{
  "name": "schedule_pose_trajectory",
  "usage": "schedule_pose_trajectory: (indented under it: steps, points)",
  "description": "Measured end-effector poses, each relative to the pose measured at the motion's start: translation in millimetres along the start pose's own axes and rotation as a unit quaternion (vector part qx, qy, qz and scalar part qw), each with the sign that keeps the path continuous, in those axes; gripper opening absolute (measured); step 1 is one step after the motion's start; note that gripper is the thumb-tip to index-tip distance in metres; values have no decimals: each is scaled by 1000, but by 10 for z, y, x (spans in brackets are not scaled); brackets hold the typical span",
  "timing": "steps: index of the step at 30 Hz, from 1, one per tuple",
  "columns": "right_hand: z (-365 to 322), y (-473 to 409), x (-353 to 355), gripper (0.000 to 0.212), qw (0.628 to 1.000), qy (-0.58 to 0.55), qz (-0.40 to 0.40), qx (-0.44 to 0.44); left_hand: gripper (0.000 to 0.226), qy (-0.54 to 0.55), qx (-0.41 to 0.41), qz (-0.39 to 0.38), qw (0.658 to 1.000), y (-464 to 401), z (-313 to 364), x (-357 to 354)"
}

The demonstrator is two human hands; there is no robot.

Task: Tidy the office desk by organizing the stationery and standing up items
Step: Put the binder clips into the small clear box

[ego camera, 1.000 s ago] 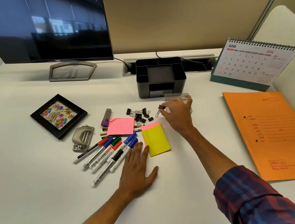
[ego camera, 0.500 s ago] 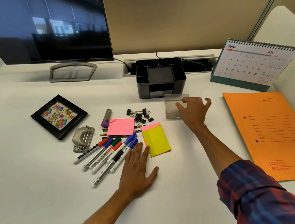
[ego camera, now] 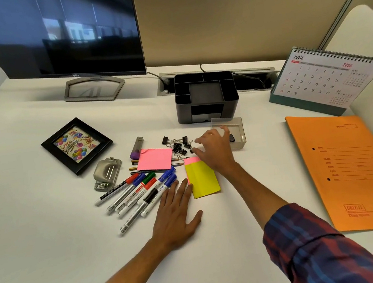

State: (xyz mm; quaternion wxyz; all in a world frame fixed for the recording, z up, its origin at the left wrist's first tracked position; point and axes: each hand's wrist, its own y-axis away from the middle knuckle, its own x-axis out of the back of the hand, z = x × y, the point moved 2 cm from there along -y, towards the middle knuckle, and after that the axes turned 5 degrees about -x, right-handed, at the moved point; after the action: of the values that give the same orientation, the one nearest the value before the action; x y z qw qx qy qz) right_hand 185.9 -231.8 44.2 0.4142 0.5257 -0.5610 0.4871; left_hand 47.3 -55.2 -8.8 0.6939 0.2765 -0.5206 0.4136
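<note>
1. White desk (ego camera: 37, 218) is seen from the head view, with a monitor (ego camera: 62, 34) at 11 o'clock, a cubicle wall behind, and a black organizer (ego camera: 207, 96) at 12 o'clock.
2. A clear box (ego camera: 238, 132) is set just in front of the organizer; one dark clip appears to lie inside it.
3. A cluster of binder clips (ego camera: 177, 144) is scattered just at 9 o'clock of the box, beside a pink pad (ego camera: 154, 159).
4. The right hand (ego camera: 214, 149) is held between box and clips, fingers spread and loosely bent toward the clips; nothing is seen gripped, though the fingertips are slightly blurred.
5. The left hand (ego camera: 175, 215) is laid flat on the desk, fingers straight, nothing held, its tips touching the markers (ego camera: 137, 192) and the yellow pad (ego camera: 203, 179).
6. The clips lie at 10 o'clock of the right hand, just beyond its fingertips, so the right hand is judged the nearer one for the next pick; the box waits at its 2 o'clock.
7. A photo frame (ego camera: 76, 145) lies flat at 9 o'clock and is judged not yet stood up; a calendar (ego camera: 323, 77) stands upright, and an orange folder (ego camera: 353, 168) lies at 3 o'clock.
</note>
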Motion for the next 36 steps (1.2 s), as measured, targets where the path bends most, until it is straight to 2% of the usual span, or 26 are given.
schedule_pose_trajectory:
  steps: [5,13,20,26,31,36]
  points:
    - [-109,-38,-62,34,998,61,-35,-9,75,-5,1,-7,1000,-1,-3,1]
    - [-151,-75,-77,30,998,45,-29,-25,74,-3,1,-11,1000,-4,-1,-5]
    - [-70,-17,19,26,997,-35,48,-56,74,-2,1,-8,1000,-4,-2,0]
    - [236,-49,215,21,976,-106,157,-112,75,5,-1,-8,1000,0,-8,-4]
    - [516,-51,277,21,967,-120,160,-157,75,8,-3,-4,1000,-1,-3,-3]
    - [674,-6,253,23,967,-104,125,-197,75,6,-3,-5,1000,1,0,-3]
